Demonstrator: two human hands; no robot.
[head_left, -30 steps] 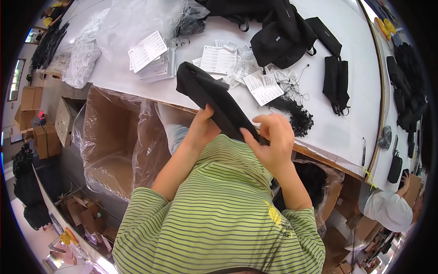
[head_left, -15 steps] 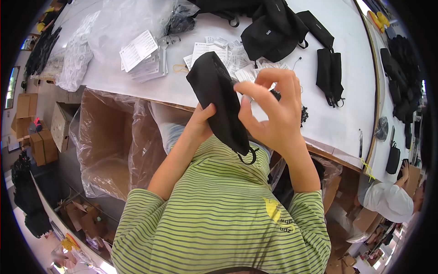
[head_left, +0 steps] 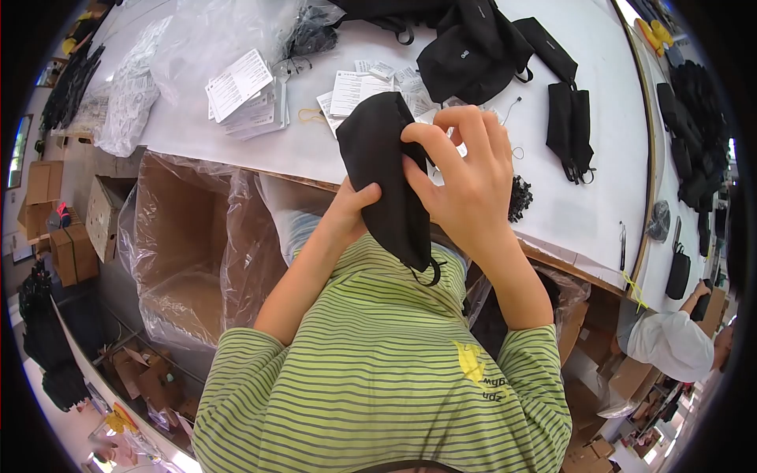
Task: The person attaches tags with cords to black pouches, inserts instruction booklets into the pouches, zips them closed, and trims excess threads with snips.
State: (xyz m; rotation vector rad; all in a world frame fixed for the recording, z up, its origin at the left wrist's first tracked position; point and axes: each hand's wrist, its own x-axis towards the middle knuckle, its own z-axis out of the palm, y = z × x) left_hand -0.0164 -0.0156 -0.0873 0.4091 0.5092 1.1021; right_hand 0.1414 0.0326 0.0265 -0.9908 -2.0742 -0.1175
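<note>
Left hand grasping a black fabric pouch; right hand pinching its long edge; a steady hold and light pinch should limit creasing.

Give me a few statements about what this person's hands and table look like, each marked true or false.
1. The left hand grips a black pouch. True.
2. The right hand is far from the pouch. False: its fingertips are at the pouch's edge.
3. White printed cards lie on the table. True.
4. The person's shirt is plain. False: it is striped.
</note>
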